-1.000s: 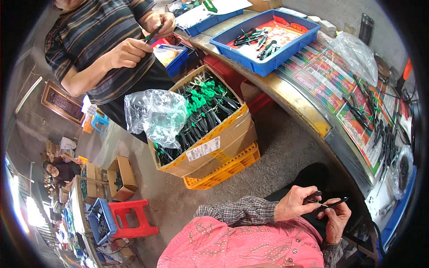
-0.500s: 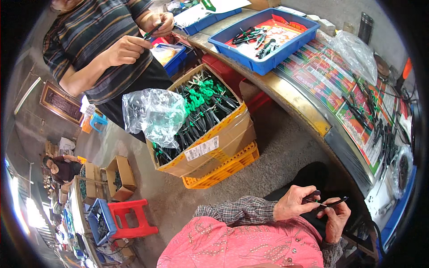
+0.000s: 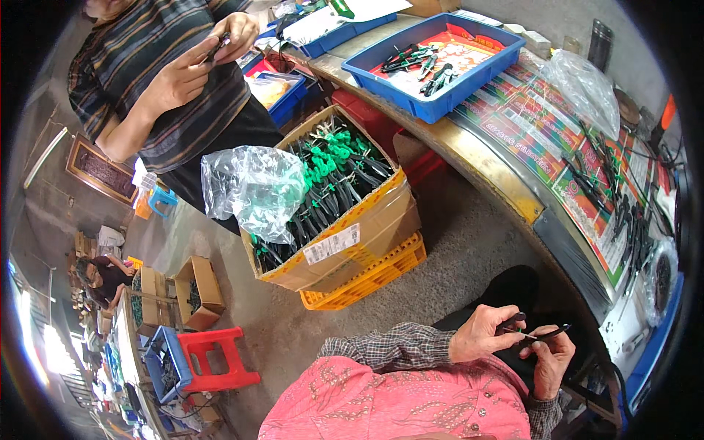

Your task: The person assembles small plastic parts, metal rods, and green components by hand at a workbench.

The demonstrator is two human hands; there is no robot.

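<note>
Since the earlier pictures, the co-worker in the striped shirt (image 3: 158, 81) at 11 o'clock has raised both hands (image 3: 209, 55) higher and holds a small dark thing between them, while the wearer's own hands have stayed low at about 5 o'clock with the same tool. The left hand (image 3: 482, 334) is closed around one dark handle of a pair of pliers (image 3: 532, 334), its fingers curled over it, and the right hand (image 3: 551, 359) pinches the other slim handle from below, so both hands are pressed on the tool and close to each other. The pliers lie almost level between the two hands, above the dark trousers and just over the pink patterned cloth (image 3: 411, 403) at 6 o'clock. Near the centre stands a cardboard box (image 3: 352, 242) full of pliers with green and black handles, and a crumpled clear plastic bag (image 3: 253, 187) hangs over its left edge. The box rests on a yellow plastic crate (image 3: 367, 279). At 1 o'clock a blue tray (image 3: 440, 99) with a few more pliers sits on the long bench (image 3: 499, 176), and further black pliers lie on the coloured sheets at 3 o'clock. A red and blue stool (image 3: 202, 359) stands at 8 o'clock.
</note>
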